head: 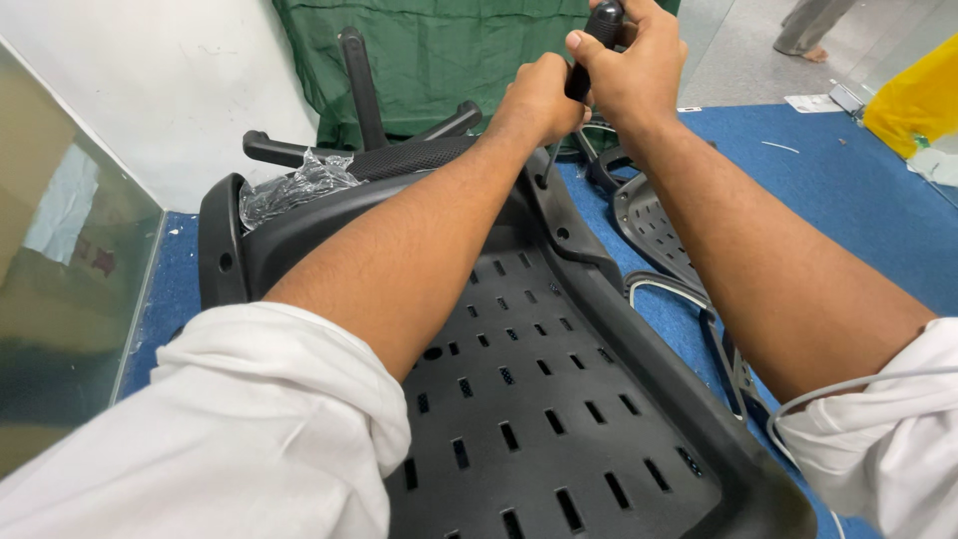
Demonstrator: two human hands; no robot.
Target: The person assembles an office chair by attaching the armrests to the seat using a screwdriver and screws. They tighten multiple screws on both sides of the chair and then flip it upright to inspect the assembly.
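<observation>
Black slotted plastic is filling the lower middle: an upturned chair seat (539, 399) is lying on the blue carpet (848, 200), with crumpled clear wrap (289, 190) sitting at its far left edge. Further right, the left hand (539, 100) is curling closed just below the right hand (629, 70), which is gripping a black screwdriver handle (597, 40) above the seat's far rim.
</observation>
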